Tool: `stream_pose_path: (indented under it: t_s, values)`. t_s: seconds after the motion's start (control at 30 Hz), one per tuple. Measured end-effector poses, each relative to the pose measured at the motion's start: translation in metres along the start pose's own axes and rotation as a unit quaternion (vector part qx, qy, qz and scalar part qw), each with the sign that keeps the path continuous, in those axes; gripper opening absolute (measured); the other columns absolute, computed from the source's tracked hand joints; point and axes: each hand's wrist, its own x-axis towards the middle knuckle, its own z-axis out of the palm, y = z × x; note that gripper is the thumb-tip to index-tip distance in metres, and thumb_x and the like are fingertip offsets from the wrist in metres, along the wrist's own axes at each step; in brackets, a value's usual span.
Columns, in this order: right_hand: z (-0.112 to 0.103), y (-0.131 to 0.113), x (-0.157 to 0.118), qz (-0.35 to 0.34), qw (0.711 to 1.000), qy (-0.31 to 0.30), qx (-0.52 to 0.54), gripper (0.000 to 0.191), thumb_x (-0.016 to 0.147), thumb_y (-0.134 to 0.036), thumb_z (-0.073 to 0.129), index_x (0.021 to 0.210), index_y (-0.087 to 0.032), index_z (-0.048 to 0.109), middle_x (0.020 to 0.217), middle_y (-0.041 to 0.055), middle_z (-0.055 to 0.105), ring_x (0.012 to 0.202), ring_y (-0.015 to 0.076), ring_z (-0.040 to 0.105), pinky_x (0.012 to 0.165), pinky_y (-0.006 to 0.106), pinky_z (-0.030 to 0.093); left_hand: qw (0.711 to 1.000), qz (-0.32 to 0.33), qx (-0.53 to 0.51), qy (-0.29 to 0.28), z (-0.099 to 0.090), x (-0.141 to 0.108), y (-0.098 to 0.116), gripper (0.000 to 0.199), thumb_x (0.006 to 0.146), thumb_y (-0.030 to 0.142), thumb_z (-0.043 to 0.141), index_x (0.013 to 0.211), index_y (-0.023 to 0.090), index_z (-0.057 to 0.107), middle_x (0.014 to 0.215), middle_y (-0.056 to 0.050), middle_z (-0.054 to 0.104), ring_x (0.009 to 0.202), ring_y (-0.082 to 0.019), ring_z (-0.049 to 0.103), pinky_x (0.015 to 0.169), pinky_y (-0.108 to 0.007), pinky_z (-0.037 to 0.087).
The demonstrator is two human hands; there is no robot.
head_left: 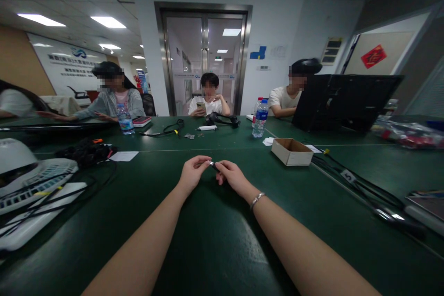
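Over the middle of the green table, both my hands meet at a small slim object with a shiny silver end and a dark body. Its exact kind is too small to make out. The fingertips of my left hand are pinched at the silver end. My right hand, with a silver bracelet at the wrist, has its thumb and fingers closed round the dark part. Fingers cover much of the object.
An open cardboard box sits right of my hands, near black cables. Water bottles and a monitor stand farther back. A white fan and a white power strip lie left. Several people sit around the table.
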Motion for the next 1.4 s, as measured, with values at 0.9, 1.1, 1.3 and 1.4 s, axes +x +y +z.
stream_pose_path:
  t_s: [0.9, 1.1, 1.3, 1.4]
  values:
    - [0.003, 0.005, -0.001, -0.05, 0.996, 0.043, -0.056, 0.029, 0.072, -0.027, 0.064, 0.096, -0.019, 0.051, 0.085, -0.0031, 0.053, 0.048, 0.0037, 0.053, 0.041, 0.017, 0.042, 0.991, -0.017, 0.118, 0.053, -0.001, -0.003, 0.001, 0.031, 0.072, 0.047, 0.062, 0.079, 0.018, 0.069, 0.069, -0.002, 0.068, 0.067, -0.017, 0.062, 0.066, -0.026, 0.044]
    - [0.003, 0.006, -0.001, -0.054, 0.996, 0.04, -0.054, 0.029, 0.07, -0.027, 0.066, 0.095, -0.019, 0.053, 0.085, -0.003, 0.054, 0.048, 0.0037, 0.053, 0.042, 0.017, 0.042, 0.978, -0.017, 0.196, 0.067, 0.0, -0.008, 0.011, 0.036, 0.075, 0.053, 0.057, 0.069, 0.019, 0.067, 0.056, 0.003, 0.06, 0.057, -0.013, 0.055, 0.059, -0.024, 0.037]
    - [0.004, 0.005, -0.002, -0.05, 0.997, 0.042, -0.051, 0.03, 0.07, -0.027, 0.067, 0.096, -0.02, 0.054, 0.086, -0.003, 0.054, 0.048, 0.0038, 0.052, 0.044, 0.018, 0.043, 0.974, -0.019, 0.214, 0.073, 0.0, -0.01, 0.014, 0.038, 0.075, 0.054, 0.057, 0.064, 0.019, 0.066, 0.053, 0.003, 0.058, 0.054, -0.013, 0.053, 0.057, -0.024, 0.036]
    - [0.004, 0.003, -0.003, -0.047, 0.997, 0.04, -0.046, 0.028, 0.072, -0.027, 0.066, 0.095, -0.019, 0.054, 0.083, -0.0031, 0.054, 0.048, 0.004, 0.053, 0.044, 0.018, 0.043, 0.98, -0.018, 0.187, 0.068, 0.0, -0.009, 0.012, 0.033, 0.074, 0.05, 0.06, 0.069, 0.019, 0.068, 0.057, 0.002, 0.062, 0.058, -0.014, 0.057, 0.059, -0.024, 0.039]
